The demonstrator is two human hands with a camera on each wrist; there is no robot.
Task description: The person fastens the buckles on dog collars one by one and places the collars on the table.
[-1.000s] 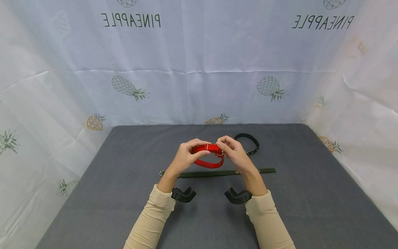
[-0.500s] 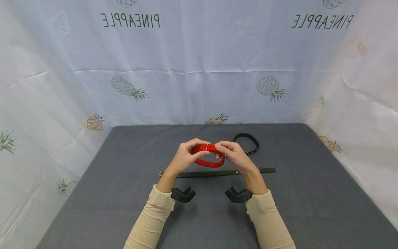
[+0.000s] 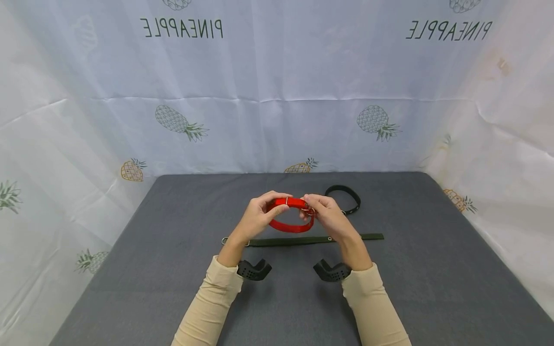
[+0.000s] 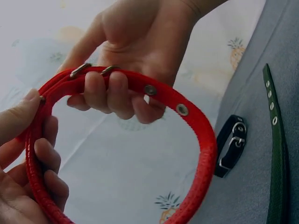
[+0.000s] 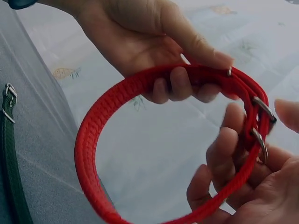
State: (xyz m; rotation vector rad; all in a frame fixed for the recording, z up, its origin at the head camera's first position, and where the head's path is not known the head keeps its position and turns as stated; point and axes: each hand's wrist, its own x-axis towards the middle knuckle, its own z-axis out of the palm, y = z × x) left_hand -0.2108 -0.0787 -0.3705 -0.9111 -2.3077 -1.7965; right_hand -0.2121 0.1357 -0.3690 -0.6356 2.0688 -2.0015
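A red collar (image 3: pixel 292 228), closed into a loop, is held up above the table between both hands. My left hand (image 3: pixel 255 216) pinches its left side, the thumb at a thin metal keeper (image 5: pixel 229 71) and the fingers inside the loop. On the other side, the fingers of my right hand (image 3: pixel 331 216) curl round the band beside the metal buckle (image 5: pixel 264 109) and a D-ring (image 5: pixel 259 142). In the right wrist view the right thumb stands a little apart from the buckle. Metal eyelets (image 4: pixel 182 109) show along the band in the left wrist view.
A dark green strap collar (image 3: pixel 290 241) lies stretched out on the grey table (image 3: pixel 173 278) beneath the hands. Behind the right hand rests a black collar (image 3: pixel 356 196), formed into a loop. A pineapple-print curtain (image 3: pixel 277 134) surrounds the table's back and sides.
My right hand has come down slightly and its fingers have shifted at the buckle, which shows more now. The left hand keeps its grip; both collars on the table have not moved.
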